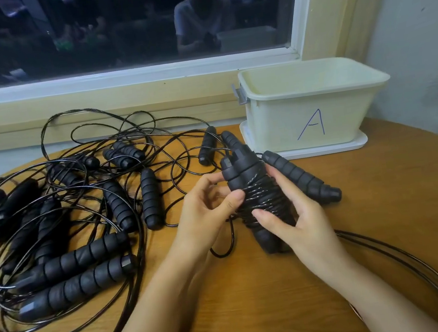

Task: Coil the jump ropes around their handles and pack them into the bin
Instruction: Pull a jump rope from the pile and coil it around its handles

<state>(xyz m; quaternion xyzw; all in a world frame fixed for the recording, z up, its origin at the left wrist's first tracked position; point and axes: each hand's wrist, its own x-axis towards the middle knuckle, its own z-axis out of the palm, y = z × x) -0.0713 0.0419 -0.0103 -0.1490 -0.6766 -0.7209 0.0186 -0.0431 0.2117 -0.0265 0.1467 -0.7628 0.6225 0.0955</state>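
Pinching the wound cord [261, 202] with the left hand [210, 211], likely to keep the turns tight. Bracing the paired handles [241, 174] upright with the curled right hand [300, 222], just above the table [257, 300] and near the bin [271, 131]. Leaving a short tail [230, 248] loose below, probably for tucking. Lying at left, well apart: more tangled ropes [53, 229].

Bundle [261, 202]: two black ribbed handles side by side, thin black rope wound round their middle, near upright, mid-table [257, 300]. Loose ropes [60, 214]: tangled heap, left. Bin [271, 128]: cream, marked "A", back right.
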